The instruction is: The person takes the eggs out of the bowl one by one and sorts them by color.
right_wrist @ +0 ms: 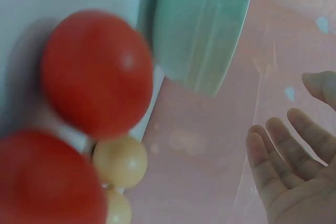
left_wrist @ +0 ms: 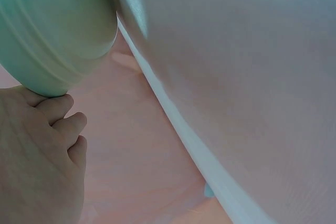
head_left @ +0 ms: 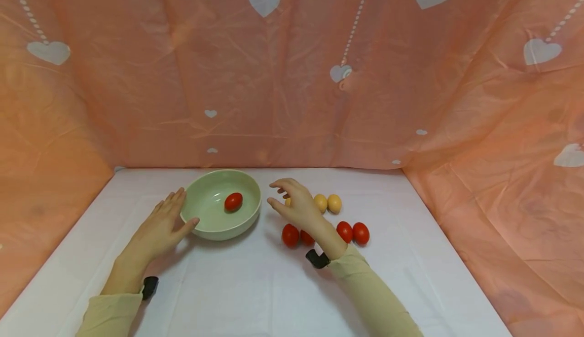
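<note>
A pale green bowl (head_left: 220, 230) stands on the white cloth with one small red tomato (head_left: 233, 202) inside. My left hand (head_left: 157, 233) is at the bowl's left side, fingers extended along it and thumb at the near rim. In the left wrist view, its fingertips (left_wrist: 62, 103) meet the bowl's outer wall. To the right of the bowl, my right hand (head_left: 298, 206) hovers with loosely bent, spread fingers and holds nothing. Under and beside that hand lie red tomatoes (head_left: 361, 233) in a row and small yellow round fruits (head_left: 334, 203) behind them, some partly hidden.
The white-covered table (head_left: 219, 296) ends at an orange curtain (head_left: 292, 88) printed with pale hearts, which hangs at the back and both sides. Each wrist wears a small black device (head_left: 149, 287).
</note>
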A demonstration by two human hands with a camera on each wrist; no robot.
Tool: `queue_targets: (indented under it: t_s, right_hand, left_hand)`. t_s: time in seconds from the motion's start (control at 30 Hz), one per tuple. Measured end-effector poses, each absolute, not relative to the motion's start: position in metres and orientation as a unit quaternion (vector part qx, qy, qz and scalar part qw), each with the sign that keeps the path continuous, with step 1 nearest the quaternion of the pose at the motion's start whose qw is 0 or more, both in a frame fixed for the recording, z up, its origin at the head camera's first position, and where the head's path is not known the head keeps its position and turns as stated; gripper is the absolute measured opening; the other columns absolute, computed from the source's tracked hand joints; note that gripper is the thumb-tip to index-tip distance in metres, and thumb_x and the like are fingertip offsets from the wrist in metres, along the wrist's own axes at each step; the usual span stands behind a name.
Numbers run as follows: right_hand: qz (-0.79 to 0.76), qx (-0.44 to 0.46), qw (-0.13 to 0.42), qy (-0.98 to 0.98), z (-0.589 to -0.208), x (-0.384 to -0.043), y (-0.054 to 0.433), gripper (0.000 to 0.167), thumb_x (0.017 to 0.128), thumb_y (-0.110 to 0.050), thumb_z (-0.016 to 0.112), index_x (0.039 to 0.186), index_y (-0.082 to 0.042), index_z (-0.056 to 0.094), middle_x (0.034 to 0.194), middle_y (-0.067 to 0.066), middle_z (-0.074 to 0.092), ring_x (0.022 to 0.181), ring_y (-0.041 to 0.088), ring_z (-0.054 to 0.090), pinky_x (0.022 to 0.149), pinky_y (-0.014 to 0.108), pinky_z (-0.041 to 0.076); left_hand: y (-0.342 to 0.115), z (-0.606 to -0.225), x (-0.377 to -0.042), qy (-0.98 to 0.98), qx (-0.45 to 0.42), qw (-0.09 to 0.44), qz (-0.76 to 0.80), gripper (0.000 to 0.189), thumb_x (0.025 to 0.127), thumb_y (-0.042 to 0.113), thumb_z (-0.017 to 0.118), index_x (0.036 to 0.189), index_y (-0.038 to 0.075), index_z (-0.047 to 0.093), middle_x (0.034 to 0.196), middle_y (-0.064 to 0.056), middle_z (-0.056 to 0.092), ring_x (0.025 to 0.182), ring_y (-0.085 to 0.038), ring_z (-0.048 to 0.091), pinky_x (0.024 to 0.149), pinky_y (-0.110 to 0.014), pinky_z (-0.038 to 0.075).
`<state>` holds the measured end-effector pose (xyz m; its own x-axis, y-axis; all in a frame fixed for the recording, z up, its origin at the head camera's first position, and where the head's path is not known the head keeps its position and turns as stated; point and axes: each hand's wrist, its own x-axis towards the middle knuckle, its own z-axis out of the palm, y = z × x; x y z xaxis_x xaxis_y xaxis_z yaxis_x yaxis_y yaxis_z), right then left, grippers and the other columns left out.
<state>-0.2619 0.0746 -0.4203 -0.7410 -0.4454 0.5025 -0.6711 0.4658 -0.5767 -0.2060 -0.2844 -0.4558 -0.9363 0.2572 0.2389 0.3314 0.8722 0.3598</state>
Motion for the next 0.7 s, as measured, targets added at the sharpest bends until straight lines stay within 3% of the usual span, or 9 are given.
queue_targets:
  t_s: [0.37,0.7]
  right_hand:
    - [0.397,0.366,0.108,-0.835,-0.422,-0.272,0.031,0.035,0.096,-0.012,0.075,0.126,0.004,0.067,0.124,0.017,0.068,0.105,0.032,0.070,0.088,0.042,0.062]
    - [0.348,0.352,0.057,-0.867,-0.425,-0.281,0.000,0.037,0.099,-0.020,0.072,0.131,-0.003,0.067,0.128,0.013,0.067,0.106,0.029,0.069,0.089,0.025,0.057]
  left_hand:
    - [-0.284,-0.457,-0.206,-0.962,-0.155,0.092,-0.205,0.089,0.104,0.048,0.058,0.159,-0.014,0.022,0.165,-0.035,0.021,0.152,-0.054,0.021,0.125,-0.063,0.016]
    - [-0.284,-0.456,-0.204,-0.962,-0.155,0.091,-0.204,0.089,0.105,0.048,0.058,0.159,-0.014,0.022,0.165,-0.035,0.021,0.152,-0.054,0.022,0.124,-0.064,0.018]
